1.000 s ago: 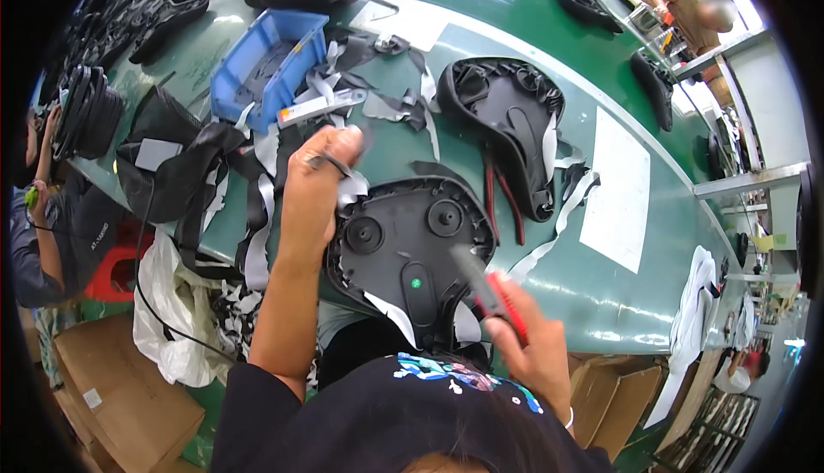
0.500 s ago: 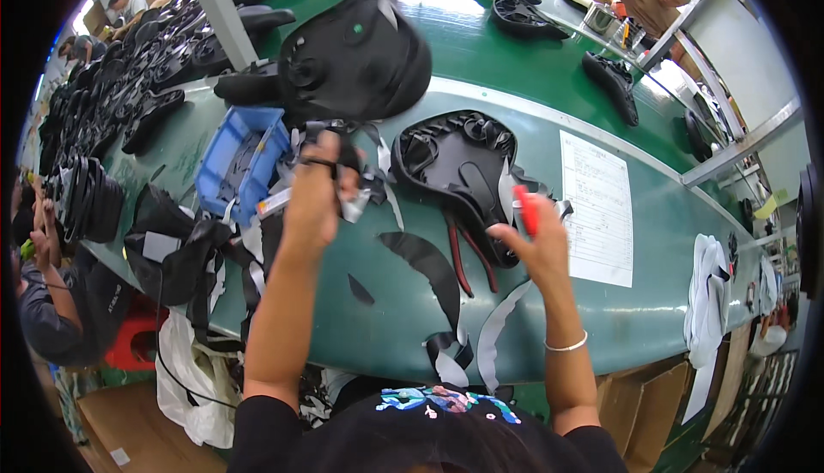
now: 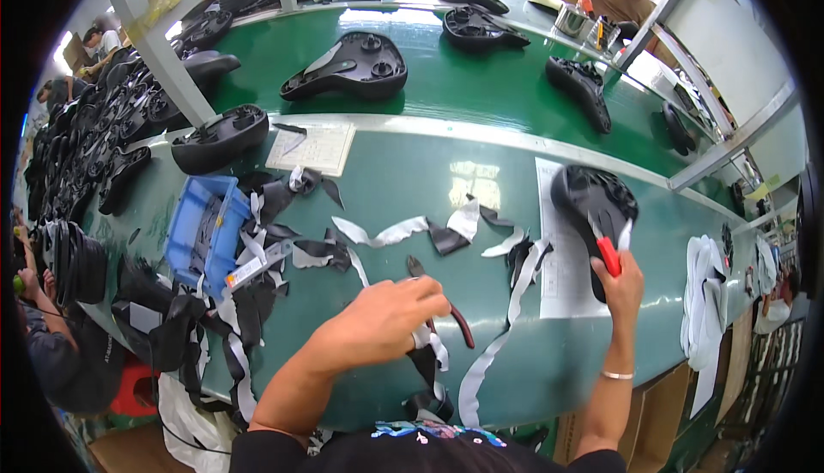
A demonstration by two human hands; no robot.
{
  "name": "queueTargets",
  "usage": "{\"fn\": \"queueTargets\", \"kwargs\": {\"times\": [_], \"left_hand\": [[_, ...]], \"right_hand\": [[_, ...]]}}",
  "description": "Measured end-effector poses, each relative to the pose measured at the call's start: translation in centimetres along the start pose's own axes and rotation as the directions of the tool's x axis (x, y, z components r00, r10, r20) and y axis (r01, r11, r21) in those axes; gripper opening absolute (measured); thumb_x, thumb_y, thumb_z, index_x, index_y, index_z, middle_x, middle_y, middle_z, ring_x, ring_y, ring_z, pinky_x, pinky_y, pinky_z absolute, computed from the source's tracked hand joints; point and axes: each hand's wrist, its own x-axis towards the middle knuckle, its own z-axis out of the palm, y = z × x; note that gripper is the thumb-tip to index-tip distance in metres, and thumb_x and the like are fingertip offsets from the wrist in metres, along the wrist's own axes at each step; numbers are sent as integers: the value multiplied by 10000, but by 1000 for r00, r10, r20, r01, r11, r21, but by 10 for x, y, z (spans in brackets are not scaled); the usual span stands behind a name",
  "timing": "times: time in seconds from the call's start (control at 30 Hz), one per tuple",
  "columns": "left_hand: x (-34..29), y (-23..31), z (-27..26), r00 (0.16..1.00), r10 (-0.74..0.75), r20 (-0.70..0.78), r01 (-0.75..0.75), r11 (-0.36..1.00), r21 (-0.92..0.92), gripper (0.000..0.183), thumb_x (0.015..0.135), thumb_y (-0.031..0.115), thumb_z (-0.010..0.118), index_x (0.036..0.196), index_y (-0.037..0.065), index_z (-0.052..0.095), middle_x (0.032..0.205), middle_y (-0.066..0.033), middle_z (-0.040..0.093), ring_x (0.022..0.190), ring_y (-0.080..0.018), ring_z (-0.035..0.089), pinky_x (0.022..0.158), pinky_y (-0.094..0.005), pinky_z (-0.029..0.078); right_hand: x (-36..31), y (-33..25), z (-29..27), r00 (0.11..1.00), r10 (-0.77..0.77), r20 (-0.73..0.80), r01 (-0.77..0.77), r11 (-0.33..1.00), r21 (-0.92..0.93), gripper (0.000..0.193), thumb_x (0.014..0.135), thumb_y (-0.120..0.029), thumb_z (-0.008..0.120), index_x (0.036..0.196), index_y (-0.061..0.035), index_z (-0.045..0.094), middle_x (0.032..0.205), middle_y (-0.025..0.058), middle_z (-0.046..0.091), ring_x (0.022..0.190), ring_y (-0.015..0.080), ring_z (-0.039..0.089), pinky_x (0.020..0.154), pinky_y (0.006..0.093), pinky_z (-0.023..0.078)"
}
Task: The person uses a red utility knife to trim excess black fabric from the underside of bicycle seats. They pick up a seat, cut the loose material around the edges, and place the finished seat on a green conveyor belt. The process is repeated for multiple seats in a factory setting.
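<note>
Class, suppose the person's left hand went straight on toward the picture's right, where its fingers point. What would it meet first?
Probably the dark red handle of the pliers, just beyond the left hand. How high the hand is remains unclear, so it might pass over it.

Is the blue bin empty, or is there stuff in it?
Not empty: dark pieces lie inside the blue bin.

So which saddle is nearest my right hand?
The black saddle overlapping the white sheet, by your red cutter; the other saddles lie farther off.
</note>
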Motion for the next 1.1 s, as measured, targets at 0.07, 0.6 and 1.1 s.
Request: {"fn": "queueTargets", "kwargs": {"times": [0.07,0.6,1.1], "left_hand": [[13,-33,13,914,-148,-379,175,984,36,371,745,50,630,1098,70,519,1010,-114,583,892,-267,594,733,-378,463],[12,-89,39,392,-440,-808,246,896,-369,214,697,-112,538,862,23,554,945,-132,576,768,-222,559,611,-291,466],[23,-103,41,441,-712,-546,-285,466,-838,313,976,339,469,1085,49,509,970,-68,571,740,-140,577,631,-265,461]], "right_hand": [[5,6,3,936,-197,-291,183,980,-75,413,766,-346,729,1010,-37,606,720,131,595,671,318,590,660,389,462],[339,-235,335,951,-56,303,-210,604,769,656,685,-258,713,1292,-101,519,986,91,611,745,177,625,607,303,552],[126,-196,117,713,-268,648,-584,286,760,238,840,-190,609,1018,-75,501,708,15,522,498,124,560,460,264,492]]}}
